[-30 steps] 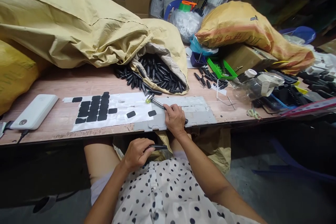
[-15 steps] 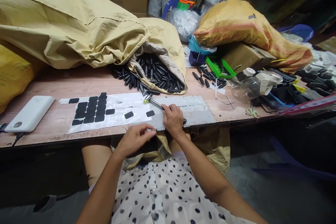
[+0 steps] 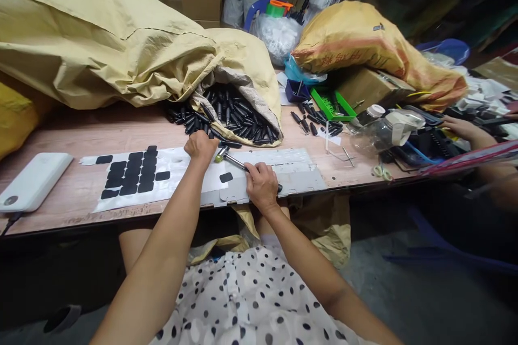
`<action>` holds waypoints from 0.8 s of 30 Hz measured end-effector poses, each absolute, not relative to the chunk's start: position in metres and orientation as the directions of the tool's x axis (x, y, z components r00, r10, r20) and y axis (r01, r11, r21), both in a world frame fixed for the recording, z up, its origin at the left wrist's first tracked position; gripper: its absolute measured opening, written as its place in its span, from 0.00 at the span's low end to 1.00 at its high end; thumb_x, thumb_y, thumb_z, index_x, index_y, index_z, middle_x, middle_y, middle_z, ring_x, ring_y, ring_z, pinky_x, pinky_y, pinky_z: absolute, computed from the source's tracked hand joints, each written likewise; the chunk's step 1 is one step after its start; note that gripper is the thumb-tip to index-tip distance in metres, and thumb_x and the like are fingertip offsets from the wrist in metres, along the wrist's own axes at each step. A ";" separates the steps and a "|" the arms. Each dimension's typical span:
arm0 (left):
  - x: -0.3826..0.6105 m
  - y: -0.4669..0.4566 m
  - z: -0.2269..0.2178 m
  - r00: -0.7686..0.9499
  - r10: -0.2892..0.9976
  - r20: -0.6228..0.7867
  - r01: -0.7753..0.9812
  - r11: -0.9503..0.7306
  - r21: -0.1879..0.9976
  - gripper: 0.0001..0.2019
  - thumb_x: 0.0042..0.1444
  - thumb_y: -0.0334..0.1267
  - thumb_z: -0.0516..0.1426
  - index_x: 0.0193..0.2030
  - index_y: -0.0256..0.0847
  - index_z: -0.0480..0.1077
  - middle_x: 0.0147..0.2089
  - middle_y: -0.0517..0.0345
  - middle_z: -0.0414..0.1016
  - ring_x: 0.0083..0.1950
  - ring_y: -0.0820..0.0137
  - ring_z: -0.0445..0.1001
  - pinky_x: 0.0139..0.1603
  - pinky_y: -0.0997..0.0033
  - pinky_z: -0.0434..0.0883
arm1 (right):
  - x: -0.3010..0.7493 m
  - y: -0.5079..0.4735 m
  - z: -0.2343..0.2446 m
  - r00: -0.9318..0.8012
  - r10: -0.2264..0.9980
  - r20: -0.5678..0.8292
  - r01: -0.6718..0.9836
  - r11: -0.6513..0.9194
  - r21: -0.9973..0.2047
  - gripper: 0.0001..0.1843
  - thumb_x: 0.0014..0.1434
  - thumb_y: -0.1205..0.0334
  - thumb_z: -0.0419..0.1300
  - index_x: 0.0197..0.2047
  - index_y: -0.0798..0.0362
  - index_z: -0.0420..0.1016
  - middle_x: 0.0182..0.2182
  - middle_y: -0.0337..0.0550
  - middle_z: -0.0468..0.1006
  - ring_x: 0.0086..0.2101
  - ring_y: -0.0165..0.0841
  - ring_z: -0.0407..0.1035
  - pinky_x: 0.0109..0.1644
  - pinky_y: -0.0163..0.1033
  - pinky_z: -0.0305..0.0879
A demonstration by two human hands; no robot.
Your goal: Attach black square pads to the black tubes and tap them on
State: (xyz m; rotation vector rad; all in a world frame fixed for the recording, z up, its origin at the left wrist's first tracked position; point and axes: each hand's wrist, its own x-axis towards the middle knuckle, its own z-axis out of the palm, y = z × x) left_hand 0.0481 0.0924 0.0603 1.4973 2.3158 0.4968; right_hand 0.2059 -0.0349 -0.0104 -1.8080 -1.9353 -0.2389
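My right hand (image 3: 262, 186) rests on the grey board, its fingers wrapped round the handle of a small hammer (image 3: 235, 162). The hammer's metal head with a yellow-green face points left. My left hand (image 3: 201, 145) is at the near edge of the black cylindrical parts (image 3: 189, 118) that spill from the mouth of a cloth sack (image 3: 259, 64). Its fingers are curled and mostly hidden, so what they hold does not show. Below it lies a white sheet (image 3: 174, 159) with rows of black rounded pads (image 3: 131, 172). One loose black pad (image 3: 226, 177) lies left of my right hand.
A white power bank (image 3: 38, 180) lies at the left. To the right are a green tray (image 3: 334, 105), a clear jug (image 3: 376, 132), scissors (image 3: 381, 173) and a bent metal rod (image 3: 340, 156). Another person's hand (image 3: 461, 128) is among black parts at far right.
My left hand has moved forward from the table's front edge to the pile of black parts. My right hand keeps hold of the hammer. Another person's hand has appeared at the right.
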 end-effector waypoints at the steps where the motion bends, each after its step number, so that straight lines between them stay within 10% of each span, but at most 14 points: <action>1: 0.046 0.090 0.061 -0.381 0.920 -0.091 0.804 0.378 0.459 0.10 0.50 0.39 0.64 0.40 0.42 0.78 0.50 0.42 0.82 0.53 0.49 0.79 0.49 0.55 0.74 | 0.206 -0.035 -0.011 -0.014 0.894 0.448 0.975 0.112 -0.194 0.18 0.65 0.66 0.56 0.55 0.45 0.80 0.40 0.46 0.72 0.41 0.40 0.60 0.44 0.41 0.57; 10: -0.008 0.023 0.046 -0.173 0.985 0.010 0.750 0.125 0.649 0.12 0.50 0.41 0.61 0.42 0.46 0.80 0.40 0.59 0.82 0.41 0.62 0.78 0.40 0.66 0.71 | 0.208 -0.034 -0.013 -0.006 0.890 0.456 0.972 0.113 -0.207 0.18 0.65 0.66 0.56 0.54 0.45 0.80 0.40 0.46 0.72 0.40 0.40 0.60 0.43 0.41 0.56; 24: -0.021 0.001 0.005 0.107 0.979 0.174 0.727 -0.196 0.658 0.09 0.50 0.42 0.64 0.38 0.48 0.81 0.39 0.58 0.80 0.43 0.61 0.73 0.46 0.62 0.71 | 0.210 -0.041 -0.001 -0.007 0.877 0.480 0.942 0.167 -0.291 0.20 0.67 0.68 0.53 0.56 0.46 0.79 0.37 0.46 0.73 0.38 0.38 0.65 0.41 0.40 0.62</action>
